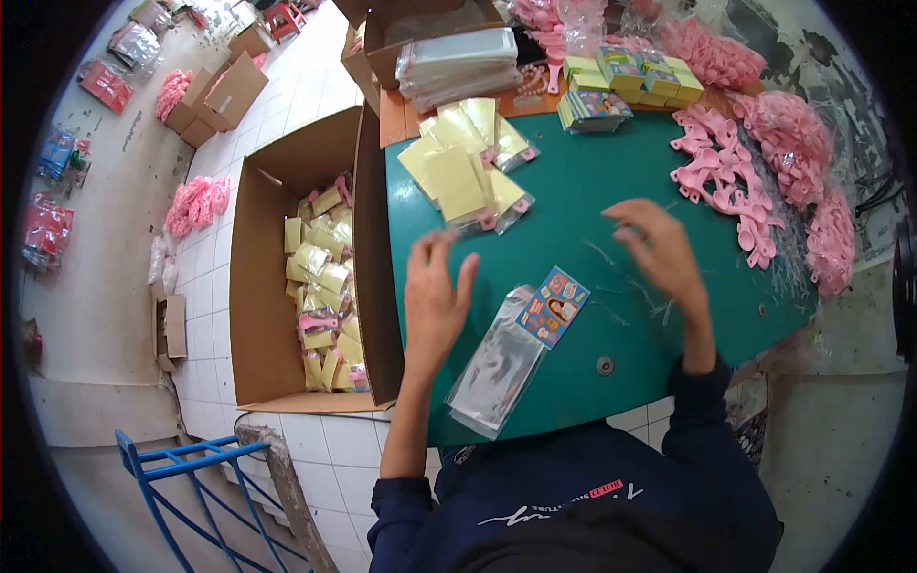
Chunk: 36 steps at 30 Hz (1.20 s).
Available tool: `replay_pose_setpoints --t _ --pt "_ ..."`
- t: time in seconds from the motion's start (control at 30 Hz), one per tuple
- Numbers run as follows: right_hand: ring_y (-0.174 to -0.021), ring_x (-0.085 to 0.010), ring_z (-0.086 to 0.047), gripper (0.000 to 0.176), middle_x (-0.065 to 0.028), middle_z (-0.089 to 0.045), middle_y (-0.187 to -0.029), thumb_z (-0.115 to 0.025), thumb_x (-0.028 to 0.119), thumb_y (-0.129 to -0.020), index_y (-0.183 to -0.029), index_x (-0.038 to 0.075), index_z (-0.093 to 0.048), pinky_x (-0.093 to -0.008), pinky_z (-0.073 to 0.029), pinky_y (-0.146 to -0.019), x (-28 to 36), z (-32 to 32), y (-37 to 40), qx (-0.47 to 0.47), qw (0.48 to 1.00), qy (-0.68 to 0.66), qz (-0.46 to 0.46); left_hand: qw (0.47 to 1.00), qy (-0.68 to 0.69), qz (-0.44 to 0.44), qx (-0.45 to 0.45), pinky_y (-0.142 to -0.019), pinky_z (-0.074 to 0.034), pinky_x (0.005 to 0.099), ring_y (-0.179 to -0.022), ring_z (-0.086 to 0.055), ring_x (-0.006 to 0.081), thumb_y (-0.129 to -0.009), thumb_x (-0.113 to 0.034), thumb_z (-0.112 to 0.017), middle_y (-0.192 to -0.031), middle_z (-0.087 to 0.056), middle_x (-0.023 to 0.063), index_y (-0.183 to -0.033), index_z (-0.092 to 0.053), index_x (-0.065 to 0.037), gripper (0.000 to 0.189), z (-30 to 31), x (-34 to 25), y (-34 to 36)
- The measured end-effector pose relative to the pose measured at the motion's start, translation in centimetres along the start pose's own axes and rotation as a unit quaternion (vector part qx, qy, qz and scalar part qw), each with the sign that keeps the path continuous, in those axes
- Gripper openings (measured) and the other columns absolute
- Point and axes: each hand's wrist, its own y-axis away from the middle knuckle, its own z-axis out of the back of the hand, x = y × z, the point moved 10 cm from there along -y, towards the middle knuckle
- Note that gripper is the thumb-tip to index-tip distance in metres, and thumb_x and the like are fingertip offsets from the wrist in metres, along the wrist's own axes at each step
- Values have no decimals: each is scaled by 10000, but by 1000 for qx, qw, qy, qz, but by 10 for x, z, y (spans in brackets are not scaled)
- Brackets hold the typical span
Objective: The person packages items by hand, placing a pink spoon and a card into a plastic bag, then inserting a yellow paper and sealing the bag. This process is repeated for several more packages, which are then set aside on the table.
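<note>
The fingers of the left hand [435, 296] are spread and point away from the person, palm down, with nothing between them; they hover over the table and touch nothing that can be made out. The fingers of the right hand [664, 250] are loosely bent and parted, somewhat blurred, and also hold nothing; they hang above bare green surface. Between the two hands, a little nearer the left one, lies a clear bag [495, 371] flat on the table [611, 201], its lower end reaching the near edge. A colourful card [552, 307] sits at the bag's upper end, just beside the left hand's little finger; whether it lies inside the bag or on top of it cannot be told. Beyond the left hand, a loose pile of yellow packs [463, 172] lies on the table's far left part. To the left of the table stands an open box [277, 277] on the floor, with more yellow packs in it. Beyond the right hand, pink combs [721, 177] lie spread along the right edge, and stacks of cards [630, 81] stand at the far edge, near a pile of clear sleeves [458, 62].
</note>
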Motion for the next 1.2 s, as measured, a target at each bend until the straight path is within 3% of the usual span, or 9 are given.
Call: replay_pose_setpoints --t 0.1,0.2,0.27,0.47,0.67,0.77,0.83,1.03,1.2 --pt "-969 -339 -554 337 -164 -588 -1034 -517 -72 -721 -1035 20 -601 -381 -437 -860 -120 73 -21 -132 953 273 19 983 32 69 169 -748 -471 397 -866 -570 331 -826 -151 -635 -994 -521 163 -1046 -530 -8 283 -40 -9 42" --pt "-903 -333 -551 336 -143 -586 -967 -525 -77 -700 -1014 20 -594 -384 -437 -822 -166 89 -23 -85 946 311 35 992 20 58 113 -695 -484 321 -768 -577 218 -771 -72 -684 -882 -527 118 -1029 -558 -23 292 -53 -3 64" --pt "-839 -327 -543 287 -127 -578 -885 -543 -41 -714 -986 27 -600 -394 -426 -798 -163 85 -24 -84 945 297 106 984 95 91 121 -689 -489 306 -749 -591 195 -752 -58 -700 -856 -552 106 -1000 -571 -19 282 -54 6 61" --pt "-820 -310 -544 186 -121 -582 -817 -498 31 -812 -952 46 -618 -383 -413 -783 -156 85 -20 -110 916 380 61 968 196 120 104 -649 -498 299 -722 -634 202 -754 -6 -664 -822 -618 114 -925 -567 15 197 -46 8 57" --pt "-813 -314 -536 322 -138 -563 -859 -473 60 -877 -1188 60 -558 -393 -409 -817 -21 55 -10 -109 989 54 84 940 279 173 92 -700 -513 270 -761 -661 165 -835 -34 -612 -838 -674 114 -936 -532 21 140 -37 17 59" --pt "-853 -302 -564 406 -152 -580 -930 -531 50 -856 -1261 61 -503 -361 -440 -783 21 3 6 77 991 48 98 885 383 224 141 -739 -517 254 -821 -662 139 -865 -57 -606 -864 -692 124 -947 -510 11 143 -45 19 65" --pt "-844 -279 -593 370 -151 -599 -926 -578 50 -834 -1203 44 -551 -329 -464 -736 45 -15 12 182 980 -4 81 873 397 235 160 -737 -517 247 -827 -660 134 -859 -61 -621 -867 -692 123 -949 -515 9 155 -41 12 65" --pt "-727 -185 -624 169 -103 -636 -837 -649 68 -801 -957 1 -656 -267 -487 -653 62 -23 12 163 968 -187 25 855 424 230 190 -692 -500 222 -813 -637 116 -840 -55 -649 -852 -684 123 -987 -522 2 202 -36 -8 62" --pt "-734 -198 -622 153 -95 -637 -867 -647 76 -807 -948 20 -660 -282 -492 -660 79 -27 20 168 966 -173 89 862 414 222 189 -705 -522 223 -818 -649 97 -834 -91 -662 -862 -695 99 -1032 -559 5 243 -39 -12 58"
